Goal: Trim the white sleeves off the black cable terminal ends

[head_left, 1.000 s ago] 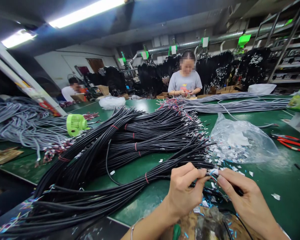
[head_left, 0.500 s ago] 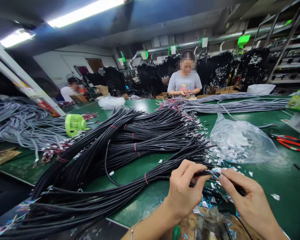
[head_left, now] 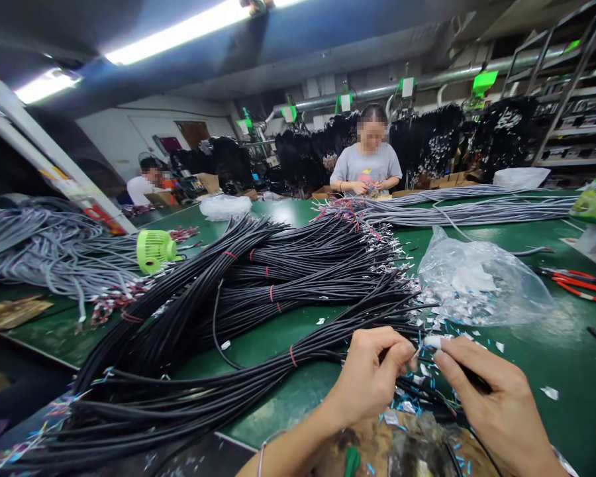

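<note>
My left hand is closed, thumb and forefinger pinching the thin wire end of a black cable. Close to its fingertips, my right hand is closed around a dark length that looks like black cable, mostly hidden by the fingers. A small white piece shows at the right forefinger's tip; whether it is tape or foil I cannot tell. Left of my hands lies a bundle of black cables, tied with a red band. Blue wire scraps and foil bits are strewn below my fingers.
More black cable bundles cover the green table. A clear plastic bag of scraps and red-handled pliers lie right. Grey cables and a green fan stand left. A co-worker works opposite.
My left hand has shifted slightly down, its fingers drawn into a tighter pinch at the wire end. My right hand stays nearly in place. The view has tilted a little.
</note>
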The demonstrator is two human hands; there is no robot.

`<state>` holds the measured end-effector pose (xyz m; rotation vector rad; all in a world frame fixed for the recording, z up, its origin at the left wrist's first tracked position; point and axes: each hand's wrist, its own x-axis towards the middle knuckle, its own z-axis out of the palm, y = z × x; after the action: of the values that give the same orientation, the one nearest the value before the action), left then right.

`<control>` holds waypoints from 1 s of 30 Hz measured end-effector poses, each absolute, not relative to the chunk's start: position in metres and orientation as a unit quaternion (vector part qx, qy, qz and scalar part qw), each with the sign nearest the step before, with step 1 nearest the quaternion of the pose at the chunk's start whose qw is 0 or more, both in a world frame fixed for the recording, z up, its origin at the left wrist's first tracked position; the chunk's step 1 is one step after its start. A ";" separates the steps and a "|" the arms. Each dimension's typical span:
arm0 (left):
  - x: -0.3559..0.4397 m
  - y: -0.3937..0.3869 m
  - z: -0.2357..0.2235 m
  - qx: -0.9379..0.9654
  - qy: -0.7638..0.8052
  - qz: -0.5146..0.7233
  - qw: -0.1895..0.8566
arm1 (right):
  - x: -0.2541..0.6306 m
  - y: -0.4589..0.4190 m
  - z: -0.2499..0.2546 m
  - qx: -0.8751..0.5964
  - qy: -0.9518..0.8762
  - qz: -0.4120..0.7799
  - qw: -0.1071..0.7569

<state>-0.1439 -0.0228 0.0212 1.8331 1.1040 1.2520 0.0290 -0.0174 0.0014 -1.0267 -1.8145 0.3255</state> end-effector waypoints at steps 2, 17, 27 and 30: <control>-0.144 -0.023 0.022 0.698 0.423 0.476 0.328 | 0.031 -0.016 0.001 -0.433 -0.744 0.152 0.485; -0.148 -0.015 0.023 0.739 0.356 0.451 0.351 | 0.020 -0.023 0.008 -0.321 -0.517 0.671 0.424; -0.141 -0.014 0.018 0.688 0.370 0.477 0.402 | 0.010 -0.020 0.008 -0.384 -0.356 0.689 0.501; -0.141 -0.015 0.019 0.680 0.383 0.471 0.411 | 0.021 -0.016 0.006 -0.421 -0.445 0.565 0.552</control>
<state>-0.1410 -0.0154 0.0194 1.7108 0.9646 1.1847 0.0211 -0.0164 0.0056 -0.9958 -1.0521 1.3365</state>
